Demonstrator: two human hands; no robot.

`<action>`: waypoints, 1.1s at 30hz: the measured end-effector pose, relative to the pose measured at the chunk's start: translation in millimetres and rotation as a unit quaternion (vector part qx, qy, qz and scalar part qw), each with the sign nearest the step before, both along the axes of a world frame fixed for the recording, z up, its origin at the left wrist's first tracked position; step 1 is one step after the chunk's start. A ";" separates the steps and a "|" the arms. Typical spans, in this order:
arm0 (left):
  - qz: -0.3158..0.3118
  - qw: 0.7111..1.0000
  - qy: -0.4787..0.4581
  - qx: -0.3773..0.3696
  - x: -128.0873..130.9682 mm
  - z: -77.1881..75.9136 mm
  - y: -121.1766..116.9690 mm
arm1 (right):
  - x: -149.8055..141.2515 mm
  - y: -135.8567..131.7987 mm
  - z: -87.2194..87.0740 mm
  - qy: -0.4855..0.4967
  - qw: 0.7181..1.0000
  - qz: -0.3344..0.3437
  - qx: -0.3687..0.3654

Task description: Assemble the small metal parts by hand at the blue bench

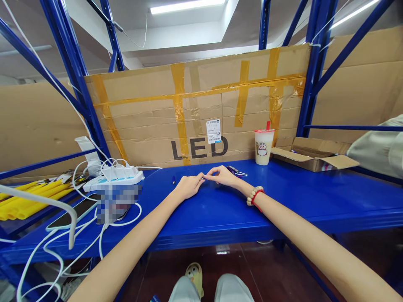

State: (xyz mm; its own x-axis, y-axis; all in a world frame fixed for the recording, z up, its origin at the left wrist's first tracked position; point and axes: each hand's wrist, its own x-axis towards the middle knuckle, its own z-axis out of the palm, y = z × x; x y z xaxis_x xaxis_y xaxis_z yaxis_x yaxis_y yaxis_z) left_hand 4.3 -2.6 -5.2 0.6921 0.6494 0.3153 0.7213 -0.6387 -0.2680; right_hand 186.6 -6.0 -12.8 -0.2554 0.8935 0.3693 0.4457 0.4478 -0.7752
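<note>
My left hand (189, 186) and my right hand (223, 175) meet fingertip to fingertip just above the blue shelf top (220, 214). Thumb and fingers of each hand are pinched together around something too small and too hidden to name. To the left of my left hand lies a short dark blue piece (174, 180), which looks like a pen cap. Behind my right hand, a few slim dark and metallic items (236, 171) lie close together, too small to tell apart.
A cup with a red straw (263, 147) and an open cardboard box (311, 157) stand back right. On the left are a power strip (116, 179), phone (75, 213), loose white cables (53, 247) and yellow tubes (34, 199). A cardboard sheet (145, 121) walls the back.
</note>
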 end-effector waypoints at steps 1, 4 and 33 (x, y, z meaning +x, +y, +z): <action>-0.002 1.000 -0.002 -0.003 -0.2 0.0 0.3 | 0.1 0.5 -0.5 0.001 1.000 0.002 -0.001; -0.011 1.000 -0.008 -0.012 -1.2 0.2 1.3 | 0.1 1.9 -1.6 0.002 1.000 0.005 0.001; -0.019 0.998 -0.013 -0.055 -2.4 4.3 -4.2 | 1.9 2.0 -2.6 -0.007 1.000 0.006 0.016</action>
State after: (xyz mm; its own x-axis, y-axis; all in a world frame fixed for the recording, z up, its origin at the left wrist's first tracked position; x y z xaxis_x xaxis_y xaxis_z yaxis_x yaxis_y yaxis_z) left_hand 1.9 -6.8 -1.0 0.7089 0.6552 0.2613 0.7023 -0.6897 -0.1760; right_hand 188.5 -4.0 -15.4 -0.2711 0.8786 0.3932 0.4506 0.4768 -0.7547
